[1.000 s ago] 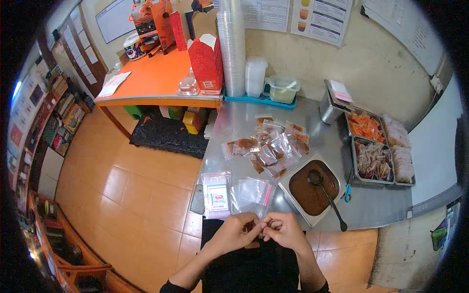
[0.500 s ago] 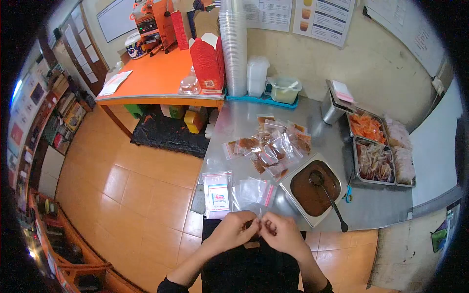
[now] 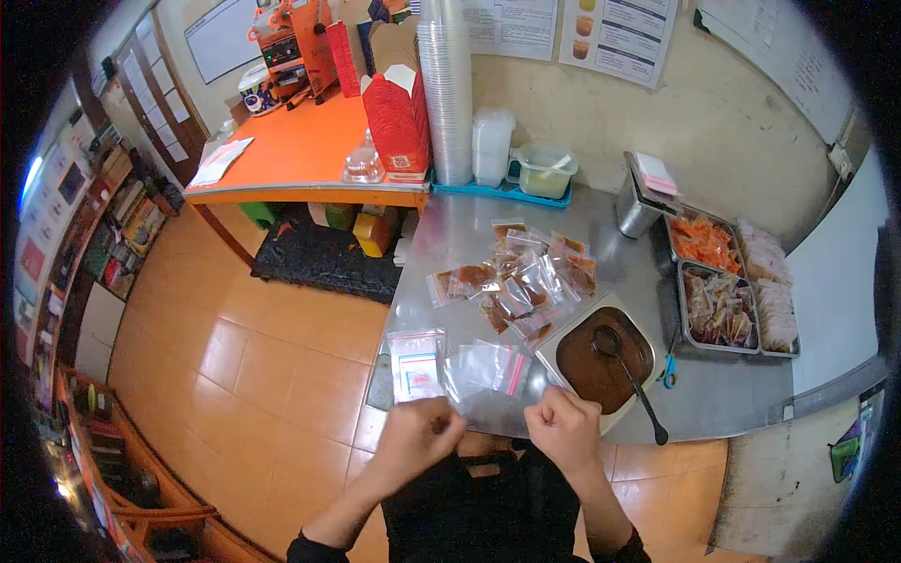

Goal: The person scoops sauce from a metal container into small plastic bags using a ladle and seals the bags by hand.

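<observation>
My left hand (image 3: 418, 438) is closed in a fist at the table's front edge, just below a pack of clear zip bags (image 3: 416, 366). Level with it, my right hand (image 3: 567, 427) is also closed, beside the near left corner of a steel pan (image 3: 593, 413) of brown sauce (image 3: 587, 361). A gap separates the two hands. Whatever the fingers may hold is hidden. Loose empty zip bags (image 3: 488, 366) lie just beyond the hands. Farther back is a pile of sauce-filled zip bags (image 3: 526, 281). A black ladle (image 3: 633, 385) rests in the pan, its handle over the rim.
Blue-handled scissors (image 3: 668, 372) lie right of the pan. Metal trays with orange shreds (image 3: 704, 246) and small packets (image 3: 721, 310) stand at the right. Tall stacked cups (image 3: 448, 103) and a lidded tub (image 3: 547, 174) are at the back. An orange table (image 3: 300, 141) adjoins at left.
My hands have moved apart, left hand leftward and right hand rightward, from pinching together at a translucent bag. That bag no longer shows between them.
</observation>
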The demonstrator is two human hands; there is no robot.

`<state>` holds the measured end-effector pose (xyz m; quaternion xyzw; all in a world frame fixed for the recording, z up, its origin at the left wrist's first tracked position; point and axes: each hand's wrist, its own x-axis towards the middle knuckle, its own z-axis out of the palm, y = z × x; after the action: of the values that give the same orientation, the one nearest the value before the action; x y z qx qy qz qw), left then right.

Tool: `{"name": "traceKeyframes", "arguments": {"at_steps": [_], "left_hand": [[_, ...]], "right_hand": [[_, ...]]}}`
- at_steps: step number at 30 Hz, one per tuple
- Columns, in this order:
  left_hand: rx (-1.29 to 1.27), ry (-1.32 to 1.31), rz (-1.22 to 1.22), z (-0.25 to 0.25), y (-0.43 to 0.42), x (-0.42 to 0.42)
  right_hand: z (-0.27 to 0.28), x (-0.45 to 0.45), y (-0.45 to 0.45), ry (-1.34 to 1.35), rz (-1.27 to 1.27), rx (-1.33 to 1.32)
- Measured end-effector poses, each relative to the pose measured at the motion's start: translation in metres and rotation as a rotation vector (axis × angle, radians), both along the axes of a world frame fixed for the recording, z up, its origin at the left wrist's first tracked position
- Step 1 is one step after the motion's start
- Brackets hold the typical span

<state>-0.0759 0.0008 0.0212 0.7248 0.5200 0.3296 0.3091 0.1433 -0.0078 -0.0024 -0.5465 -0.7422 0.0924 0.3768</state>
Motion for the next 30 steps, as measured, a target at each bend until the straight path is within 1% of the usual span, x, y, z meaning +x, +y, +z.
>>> {"name": "traceKeyframes", "arguments": {"at_steps": [1, 2, 3, 4, 5, 7, 8, 9, 11, 12, 13, 14, 15, 17, 18, 19, 20, 21, 22, 23, 24, 26, 27, 28, 29, 30], "left_hand": [[0.000, 0.001, 0.000, 0.006, 0.002, -0.002], [-0.038, -0.018, -0.007, 0.010, 0.004, -0.004], [-0.075, -0.038, -0.014, 0.012, 0.004, -0.005], [-0.146, -0.115, -0.078, 0.009, 0.004, -0.007], [-0.140, -0.115, -0.078, 0.009, 0.004, -0.007], [-0.164, -0.197, -0.258, 0.008, 0.003, -0.008], [-0.126, -0.124, -0.323, 0.013, 0.004, -0.009], [-0.130, -0.123, -0.320, 0.016, 0.004, -0.008], [-0.182, -0.196, -0.452, 0.019, 0.003, -0.004], [-0.181, -0.197, -0.453, 0.019, 0.003, -0.003], [-0.116, -0.131, -0.444, 0.017, 0.004, -0.002], [-0.051, -0.065, -0.434, 0.015, 0.003, 0.000], [-0.049, -0.066, -0.433, 0.014, 0.002, 0.003], [-0.103, -0.131, -0.326, 0.011, -0.002, 0.009], [-0.104, -0.130, -0.326, 0.006, -0.004, 0.008], [-0.030, -0.053, -0.284, -0.004, -0.006, 0.007], [0.044, 0.024, -0.243, -0.009, -0.008, 0.007], [0.043, 0.024, -0.244, -0.010, -0.010, 0.006], [0.070, 0.086, -0.185, -0.009, -0.012, 0.003], [0.096, 0.147, -0.123, -0.005, -0.013, 0.003], [0.096, 0.148, -0.123, 0.002, -0.013, 0.003], [-0.137, 0.295, 0.054, 0.023, -0.009, 0.003], [-0.136, 0.297, 0.053, 0.027, -0.007, 0.005], [0.002, 0.201, 0.094, 0.030, -0.005, 0.007], [0.139, 0.104, 0.135, 0.031, -0.005, 0.008], [0.193, 0.055, -0.049, 0.018, -0.001, 0.001]], "right_hand": [[0.004, 0.003, 0.002, 0.090, 0.007, -0.082], [0.017, -0.003, -0.001, 0.155, 0.115, -0.185], [0.027, -0.011, -0.003, 0.156, 0.117, -0.184], [0.037, -0.019, -0.002, 0.174, 0.226, -0.257], [0.041, -0.024, 0.000, 0.191, 0.334, -0.330], [0.034, -0.025, 0.000, 0.160, 0.343, -0.358], [0.033, -0.024, 0.001, 0.114, 0.375, -0.344], [0.033, -0.023, 0.000, 0.069, 0.408, -0.331], [0.032, -0.022, -0.002, 0.068, 0.426, -0.340], [0.032, -0.022, -0.003, 0.064, 0.441, -0.341], [0.029, -0.022, -0.003, 0.061, 0.440, -0.340], [0.022, -0.024, -0.002, 0.109, 0.393, -0.272], [0.018, -0.025, -0.002, 0.157, 0.347, -0.204], [0.015, -0.029, -0.002, 0.186, 0.318, -0.182], [0.013, -0.029, -0.003, 0.216, 0.284, -0.160], [0.008, -0.028, -0.001, 0.217, 0.284, -0.162], [0.002, -0.026, 0.001, 0.119, 0.168, -0.088], [-0.001, -0.024, 0.002, 0.019, 0.052, -0.012], [0.000, -0.025, 0.002, 0.019, 0.051, -0.011], [0.003, -0.026, 0.003, -0.046, 0.064, 0.023], [0.007, -0.027, 0.003, -0.111, 0.075, 0.057], [0.023, -0.030, 0.002, -0.112, 0.030, 0.008], [0.027, -0.031, 0.003, -0.115, -0.011, -0.043], [0.028, -0.031, 0.007, -0.114, -0.010, -0.042], [0.029, -0.029, 0.012, -0.010, 0.027, 0.040], [0.028, -0.028, 0.013, 0.093, 0.065, 0.120]]}}
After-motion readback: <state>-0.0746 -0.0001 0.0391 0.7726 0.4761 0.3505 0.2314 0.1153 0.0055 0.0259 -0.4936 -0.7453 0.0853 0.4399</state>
